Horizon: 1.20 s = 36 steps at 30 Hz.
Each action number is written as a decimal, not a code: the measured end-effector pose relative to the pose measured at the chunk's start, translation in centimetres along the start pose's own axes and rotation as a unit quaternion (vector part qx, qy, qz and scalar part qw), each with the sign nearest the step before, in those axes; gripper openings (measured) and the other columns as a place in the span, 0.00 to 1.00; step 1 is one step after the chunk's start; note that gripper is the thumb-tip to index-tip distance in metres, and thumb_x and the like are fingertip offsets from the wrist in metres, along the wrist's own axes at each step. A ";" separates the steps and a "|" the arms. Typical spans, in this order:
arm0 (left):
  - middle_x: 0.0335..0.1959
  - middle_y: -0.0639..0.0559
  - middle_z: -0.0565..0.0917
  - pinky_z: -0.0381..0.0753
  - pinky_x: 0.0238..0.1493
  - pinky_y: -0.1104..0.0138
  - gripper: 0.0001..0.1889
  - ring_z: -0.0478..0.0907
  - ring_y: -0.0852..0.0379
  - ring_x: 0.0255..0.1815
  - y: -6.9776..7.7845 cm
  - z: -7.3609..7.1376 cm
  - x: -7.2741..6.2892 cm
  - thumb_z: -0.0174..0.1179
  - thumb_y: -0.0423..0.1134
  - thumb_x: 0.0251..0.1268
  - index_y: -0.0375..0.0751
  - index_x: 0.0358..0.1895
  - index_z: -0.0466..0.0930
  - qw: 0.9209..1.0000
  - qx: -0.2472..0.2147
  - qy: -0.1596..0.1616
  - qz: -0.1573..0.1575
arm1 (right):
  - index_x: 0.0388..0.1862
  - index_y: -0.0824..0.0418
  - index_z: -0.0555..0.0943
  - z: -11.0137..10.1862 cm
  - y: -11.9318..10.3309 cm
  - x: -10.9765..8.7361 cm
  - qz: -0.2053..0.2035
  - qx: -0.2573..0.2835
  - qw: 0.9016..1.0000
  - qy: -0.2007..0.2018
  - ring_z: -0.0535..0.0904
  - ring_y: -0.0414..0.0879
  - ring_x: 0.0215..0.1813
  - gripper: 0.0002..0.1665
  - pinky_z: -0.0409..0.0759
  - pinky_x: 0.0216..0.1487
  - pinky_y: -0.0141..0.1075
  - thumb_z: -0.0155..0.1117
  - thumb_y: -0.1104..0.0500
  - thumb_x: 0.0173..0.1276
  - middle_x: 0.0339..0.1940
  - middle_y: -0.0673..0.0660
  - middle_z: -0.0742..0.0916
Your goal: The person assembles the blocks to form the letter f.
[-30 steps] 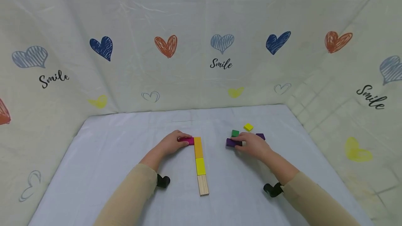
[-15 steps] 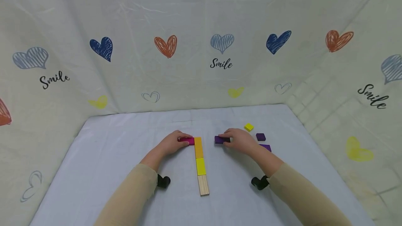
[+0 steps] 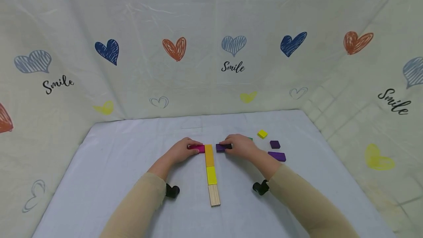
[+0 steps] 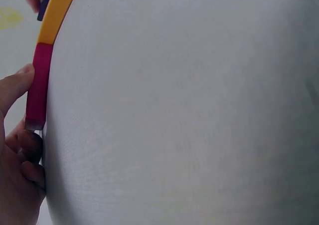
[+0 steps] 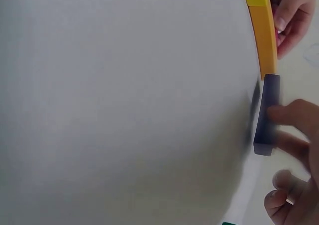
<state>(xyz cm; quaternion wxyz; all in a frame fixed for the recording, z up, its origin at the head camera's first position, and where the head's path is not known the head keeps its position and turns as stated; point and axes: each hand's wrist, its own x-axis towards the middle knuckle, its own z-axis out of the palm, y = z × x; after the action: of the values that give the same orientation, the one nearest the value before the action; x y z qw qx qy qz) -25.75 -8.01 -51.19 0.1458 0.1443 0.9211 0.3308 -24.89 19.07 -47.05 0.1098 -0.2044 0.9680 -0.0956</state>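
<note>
My left hand (image 3: 180, 150) pinches a magenta wooden block (image 4: 39, 93) between thumb and fingers, its inner end against the top left side of an orange block (image 3: 209, 155). Below the orange block, a yellow block (image 3: 212, 175) and a plain wood block (image 3: 214, 195) continue the same straight column on the white cloth. From the other side, my right hand (image 3: 242, 147) holds a dark purple block (image 5: 270, 91) between thumb and fingers. In the head view a narrow gap separates this block from the orange one's right side. A shadow lies beside it in the right wrist view.
Right of my right hand lie a long purple block (image 3: 277, 156), a small purple block (image 3: 275, 144) and a small yellow block (image 3: 262, 134). A green block (image 3: 250, 139) is mostly hidden behind the hand. A heart-printed white curtain (image 3: 201, 83) stands behind the table.
My right hand has carried the purple block leftward, close to the orange block, uncovering the long purple block on the right. The left hand and the magenta block have stayed in place.
</note>
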 end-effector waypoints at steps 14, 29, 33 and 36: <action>0.54 0.53 0.78 0.74 0.60 0.56 0.17 0.73 0.52 0.54 0.1 0.1 0.1 0.63 0.49 0.69 0.62 0.59 0.82 1.000 0.003 0.001 0.002 | 0.61 0.41 0.82 0.5 -0.9 1.0 0.005 0.003 1.000 -0.008 0.78 0.44 0.52 0.23 0.78 0.57 0.39 0.69 0.52 0.67 0.52 0.47 0.85; 0.54 0.52 0.78 0.74 0.60 0.56 0.17 0.73 0.52 0.53 0.1 0.0 0.0 0.63 0.48 0.69 0.59 0.59 0.83 1.000 0.003 0.002 0.003 | 0.63 0.39 0.81 1.2 -0.7 1.6 0.005 0.007 1.000 -0.010 0.77 0.43 0.53 0.25 0.78 0.57 0.39 0.70 0.49 0.66 0.53 0.47 0.84; 0.54 0.52 0.78 0.74 0.60 0.56 0.17 0.73 0.51 0.54 0.1 0.1 -0.1 0.63 0.49 0.68 0.60 0.59 0.83 1.000 0.004 0.002 0.000 | 0.63 0.39 0.81 1.0 -0.6 1.2 0.017 0.014 1.000 -0.002 0.77 0.44 0.53 0.26 0.78 0.57 0.40 0.70 0.47 0.66 0.55 0.48 0.83; 0.54 0.52 0.78 0.74 0.61 0.55 0.17 0.73 0.51 0.54 0.1 0.1 0.0 0.63 0.49 0.68 0.60 0.59 0.83 1.000 0.003 0.005 -0.001 | 0.62 0.39 0.81 0.6 -0.6 0.8 0.026 0.027 0.999 0.003 0.77 0.45 0.53 0.25 0.78 0.57 0.41 0.70 0.46 0.65 0.54 0.48 0.83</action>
<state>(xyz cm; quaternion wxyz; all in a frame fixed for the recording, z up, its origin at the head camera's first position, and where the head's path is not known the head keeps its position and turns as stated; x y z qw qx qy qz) -25.69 -7.86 -51.17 0.1413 0.1426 0.9230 0.3284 -25.26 18.13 -47.68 0.1147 -0.1757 0.9704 -0.1198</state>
